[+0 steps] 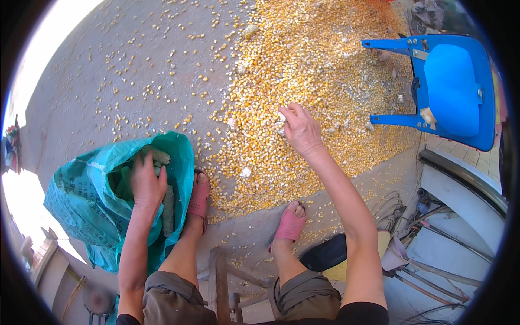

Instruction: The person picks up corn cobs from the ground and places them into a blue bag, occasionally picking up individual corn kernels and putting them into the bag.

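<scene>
My left hand reaches into the mouth of a green woven plastic sack, its thumb and forefinger apart beside a bare corn cob. The other fingertips are blurred in the sack's shade, so whether they grip anything is unclear. Another pale cob stands along the sack's inner wall. Over a broad spread of yellow corn kernels, my right hand is bent with fingers and thumb around a small whitish cob piece, partly hidden by the fingers.
A blue plastic chair lies tipped over at the right edge of the kernels. Between my feet in pink sandals stands a wooden stool frame. Sticks, cables and a pale bucket crowd the lower right.
</scene>
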Tool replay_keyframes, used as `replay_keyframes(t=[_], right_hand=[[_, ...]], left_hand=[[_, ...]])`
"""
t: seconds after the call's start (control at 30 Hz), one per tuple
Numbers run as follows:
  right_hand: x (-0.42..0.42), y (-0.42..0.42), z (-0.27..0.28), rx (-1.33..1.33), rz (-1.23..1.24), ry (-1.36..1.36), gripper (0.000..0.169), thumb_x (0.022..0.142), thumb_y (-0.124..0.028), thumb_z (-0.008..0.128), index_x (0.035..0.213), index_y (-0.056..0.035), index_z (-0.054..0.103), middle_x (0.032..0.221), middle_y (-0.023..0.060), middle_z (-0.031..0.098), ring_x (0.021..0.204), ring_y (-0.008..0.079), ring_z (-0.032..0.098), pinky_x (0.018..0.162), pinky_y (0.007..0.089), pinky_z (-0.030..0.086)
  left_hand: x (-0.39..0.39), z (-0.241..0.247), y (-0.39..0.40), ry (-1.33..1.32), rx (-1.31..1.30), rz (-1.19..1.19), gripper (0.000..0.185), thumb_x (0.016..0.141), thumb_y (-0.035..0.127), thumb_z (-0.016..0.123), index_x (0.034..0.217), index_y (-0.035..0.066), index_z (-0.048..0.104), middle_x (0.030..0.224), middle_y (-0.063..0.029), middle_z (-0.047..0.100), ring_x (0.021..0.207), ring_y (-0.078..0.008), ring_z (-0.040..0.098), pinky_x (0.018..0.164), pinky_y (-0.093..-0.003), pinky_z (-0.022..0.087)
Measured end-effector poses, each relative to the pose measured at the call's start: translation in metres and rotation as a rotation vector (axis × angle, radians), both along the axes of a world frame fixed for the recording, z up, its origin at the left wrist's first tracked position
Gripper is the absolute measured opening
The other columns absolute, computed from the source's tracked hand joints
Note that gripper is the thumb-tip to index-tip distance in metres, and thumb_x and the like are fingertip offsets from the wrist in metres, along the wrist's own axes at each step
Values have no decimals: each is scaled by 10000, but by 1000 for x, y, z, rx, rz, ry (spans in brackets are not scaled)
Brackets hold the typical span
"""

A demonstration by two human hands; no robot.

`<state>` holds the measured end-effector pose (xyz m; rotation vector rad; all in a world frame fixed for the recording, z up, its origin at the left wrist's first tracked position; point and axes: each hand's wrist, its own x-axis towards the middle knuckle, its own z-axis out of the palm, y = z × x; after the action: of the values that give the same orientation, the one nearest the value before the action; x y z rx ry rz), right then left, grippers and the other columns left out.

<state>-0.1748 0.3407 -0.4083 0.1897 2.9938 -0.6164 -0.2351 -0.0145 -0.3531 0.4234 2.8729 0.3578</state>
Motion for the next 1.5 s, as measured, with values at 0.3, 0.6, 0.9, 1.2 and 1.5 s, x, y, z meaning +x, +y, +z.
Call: replay_keyframes(t=[0.3, 0.6, 0.9, 1.2, 1.5], right_hand=[[2, 19, 1, -948, -762, -172, 171, 747, -117, 561, 891, -37, 514, 676, 88, 563, 598, 154, 564, 549, 315, 454], [10, -18, -10, -254, -239, -256, 288, 739, -337, 616, 856, -91, 522, 632, 97, 572, 582, 246, 570, 547, 362, 453], [55, -1, 18, -1123, -525, -403, 178, 682, -118, 612, 765, -24, 486, 668, 29, 540, 491, 115, 495, 483, 286, 438], [76, 121, -35, 115, -564, 105, 503, 630, -13, 565, 1127, -64, 506, 874, 79, 595, 788, 126, 562, 710, 250, 451], [99, 78, -7, -797, -820, -244, 221, 682, -46, 602, 902, -63, 617, 677, 46, 591, 557, 85, 528, 488, 198, 433]], left_hand=[[-6, -55, 151, -95, 287, -403, 277, 707, 25, 540, 981, 61, 535, 942, -141, 531, 861, -305, 551, 677, -387, 482], [-3, -87, 133, -589, 561, 19, 215, 735, 24, 470, 935, 17, 552, 744, -140, 577, 614, -279, 551, 588, -352, 465], [64, -66, 124, -456, -42, -675, 243, 790, 266, 535, 881, 48, 481, 734, -141, 598, 656, -290, 615, 577, -384, 485], [65, -78, 123, -504, -34, -674, 352, 771, 339, 574, 912, 53, 426, 774, -140, 587, 690, -295, 606, 554, -402, 475], [68, -79, 129, -696, 184, -417, 280, 782, 291, 550, 837, 28, 473, 612, -108, 562, 604, -230, 585, 522, -350, 463]])
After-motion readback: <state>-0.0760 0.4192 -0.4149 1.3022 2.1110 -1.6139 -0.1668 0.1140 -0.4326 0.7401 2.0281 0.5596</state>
